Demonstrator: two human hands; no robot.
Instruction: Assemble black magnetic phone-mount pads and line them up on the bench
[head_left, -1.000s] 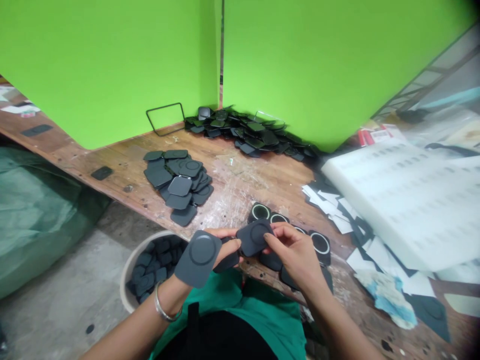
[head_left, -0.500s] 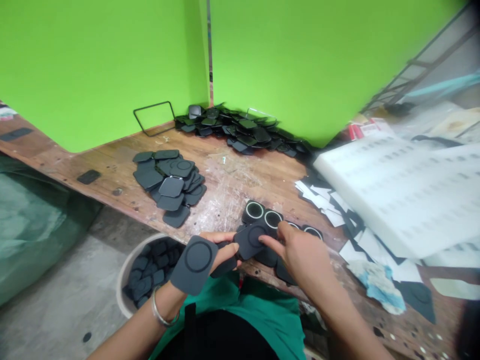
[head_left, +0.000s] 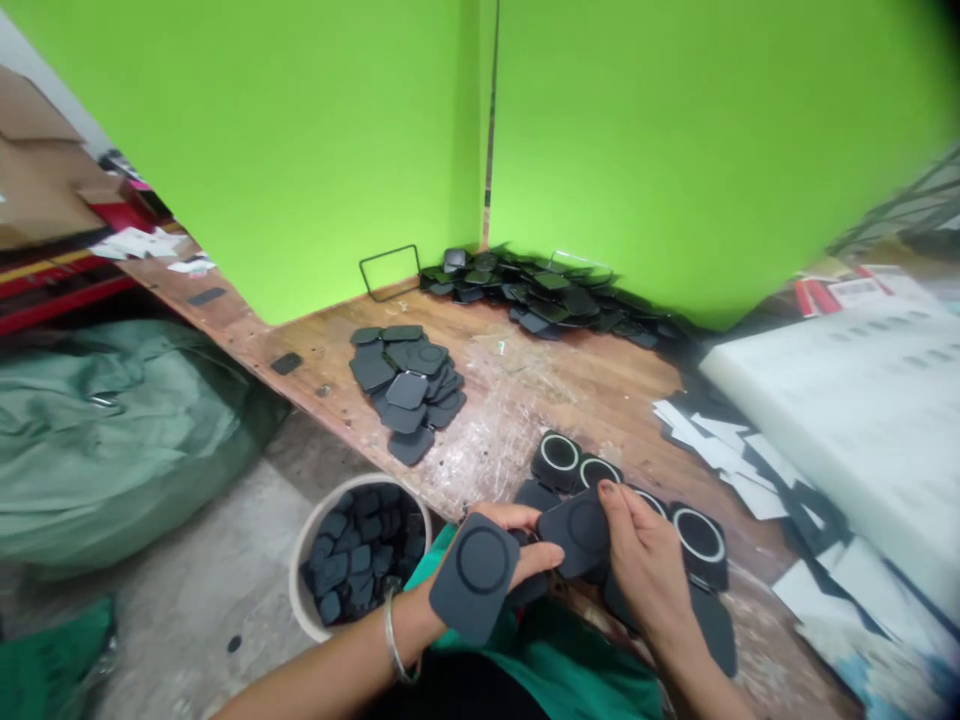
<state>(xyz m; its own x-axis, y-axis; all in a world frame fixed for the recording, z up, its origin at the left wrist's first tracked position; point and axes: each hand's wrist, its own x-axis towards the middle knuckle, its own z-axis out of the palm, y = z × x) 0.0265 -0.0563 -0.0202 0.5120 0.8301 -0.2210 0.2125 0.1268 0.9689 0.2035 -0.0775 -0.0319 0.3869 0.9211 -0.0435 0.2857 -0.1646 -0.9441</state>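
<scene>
Two hands are meeting on one dark panel (head_left: 577,535) at the near edge of the table (head_left: 517,380). We are seeing the left hand (head_left: 532,561) pinching its left side between thumb and fingers, apparently to steady it, while the right hand (head_left: 641,535) is pinching its far right corner, probably to control its angle. A ring-marked panel (head_left: 475,578) is lying across the left hand's back and wrist; perhaps it is hanging from the held piece, but we cannot tell. Just beyond, ringed blocks (head_left: 559,452) are sitting in a row, pale circles facing up, likely for easy reach. Farther left, a loose pile of dark pieces (head_left: 409,390) is lying, and a bin (head_left: 298,595) is standing below the edge, seemingly keeping small dark squares (head_left: 360,558) off the work surface.
</scene>
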